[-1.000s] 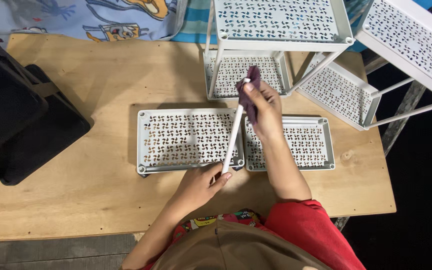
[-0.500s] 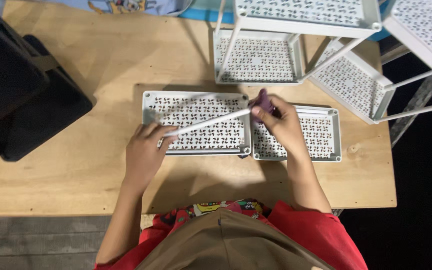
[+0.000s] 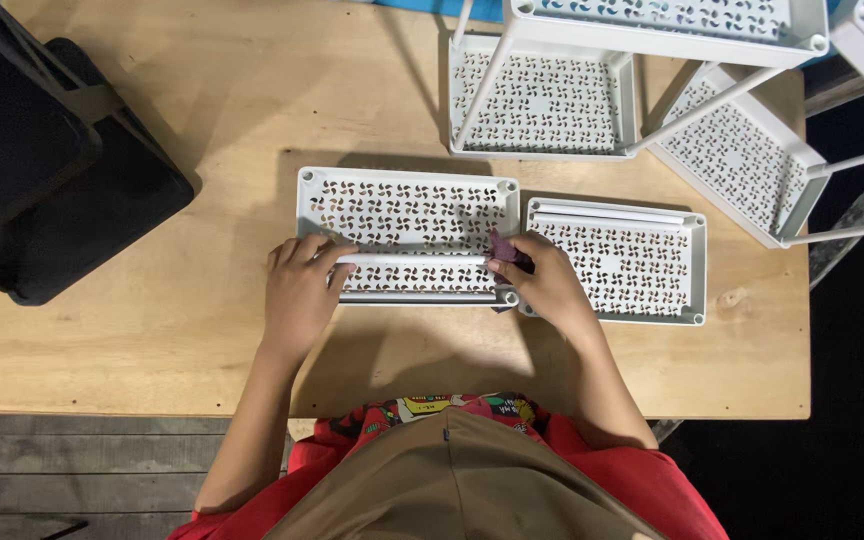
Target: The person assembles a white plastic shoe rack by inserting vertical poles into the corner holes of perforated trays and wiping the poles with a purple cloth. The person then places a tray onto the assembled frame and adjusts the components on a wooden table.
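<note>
You are holding a thin white rod (image 3: 412,260) level over the left perforated white tray (image 3: 407,190), your left hand (image 3: 297,290) gripping its near end while your right hand (image 3: 547,285) is pinching the far end together with a purple cloth (image 3: 504,248). Keeping both hands level should be steadying the rod; a second tray (image 3: 617,260) is lying just beyond your right hand.

Both bare forearms reached forward from the body, elbows bent and spread apart. The left hand (image 3: 297,290) lay palm down, fingers curled at the tips. The right hand (image 3: 549,285) was turned inward, its fingers pinched closed, knuckles up and wrist slightly bent.
</note>
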